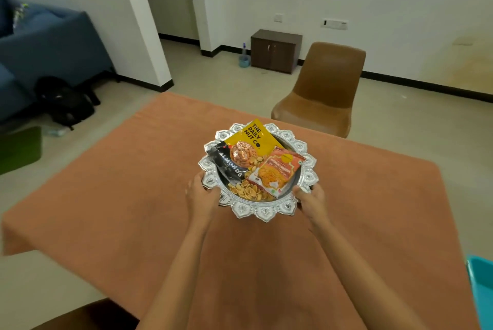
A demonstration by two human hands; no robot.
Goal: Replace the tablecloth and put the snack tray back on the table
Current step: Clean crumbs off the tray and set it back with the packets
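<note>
**Both hands on the snack tray, over the middle of the covered table**

Your fingers go under the rim on both sides, so you cannot see how they lie beneath. Whether the tray's base rests on the cloth or hangs just above it cannot be told. The orange tablecloth (133, 196) hides the whole table top and drops over the left and far edges. The near edge is cut off by the frame.

Your left hand (198, 193) grips the left rim of the silver snack tray (266, 213), with the fingers curled round its scalloped edge. Your right hand (312, 200) holds the right rim the same way, thumb on top.

In the tray, a yellow nut pouch (256, 133) leans at the far side. A black almonds pack (229, 164) lies partly over it on the left. An orange snack packet (277, 172) lies on the right, and loose nut shells (246, 191) fill the near side.

A brown chair (325, 84) stands at the table's far edge. Beyond it, a dark cabinet (276, 50) sits against the wall with a spray bottle (244, 56) beside it. To the left are a blue sofa (53, 46) and a black backpack (66, 105) on the floor. A teal object (482, 284) is cut off past the table's right edge, and you cannot tell what it is.
</note>
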